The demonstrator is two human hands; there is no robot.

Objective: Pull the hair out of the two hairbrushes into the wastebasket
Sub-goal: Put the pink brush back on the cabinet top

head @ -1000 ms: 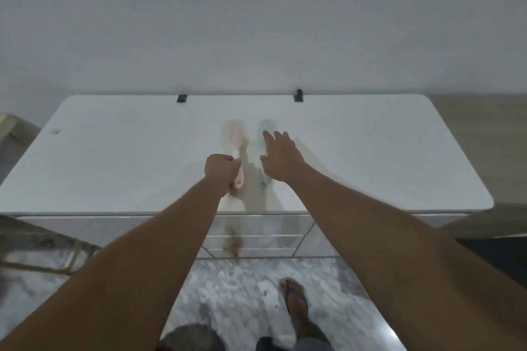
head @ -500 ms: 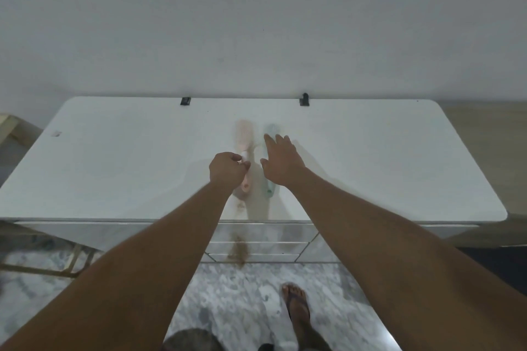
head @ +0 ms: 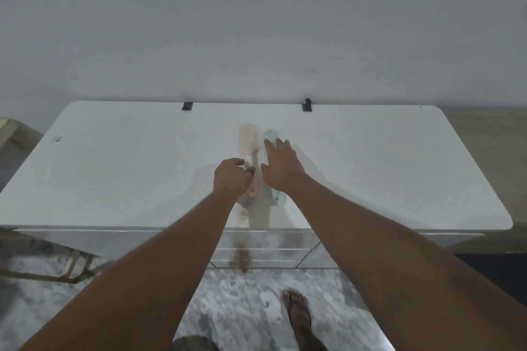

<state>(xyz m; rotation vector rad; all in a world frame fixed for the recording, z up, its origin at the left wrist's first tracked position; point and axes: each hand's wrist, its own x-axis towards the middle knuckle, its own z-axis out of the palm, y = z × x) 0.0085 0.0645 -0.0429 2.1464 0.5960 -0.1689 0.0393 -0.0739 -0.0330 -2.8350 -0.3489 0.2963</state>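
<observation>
A pink hairbrush [head: 250, 137] and a pale blue hairbrush [head: 276, 199] lie side by side on the white tabletop [head: 114, 168], bristle heads pointing to the wall. My left hand [head: 231, 179] is curled around the pink brush's handle, whose end sticks out below my fist. My right hand [head: 281, 167] lies flat on the blue brush with its fingers spread, hiding the brush's middle. A dark rounded thing [head: 194, 344] at the bottom edge may be the wastebasket; I cannot tell.
The tabletop backs onto a plain grey wall, with two small black clips [head: 187, 106] at its rear edge. The mirrored drawer front [head: 285, 253] below shows a brownish streak. A foot in a sandal [head: 298, 310] stands on the marble floor. A metal frame [head: 57, 273] stands at the left.
The brushes were blurred earlier and now lie sharp and still on the tabletop. Both hands have stayed on them in nearly the same spot. The view has shifted slightly.
</observation>
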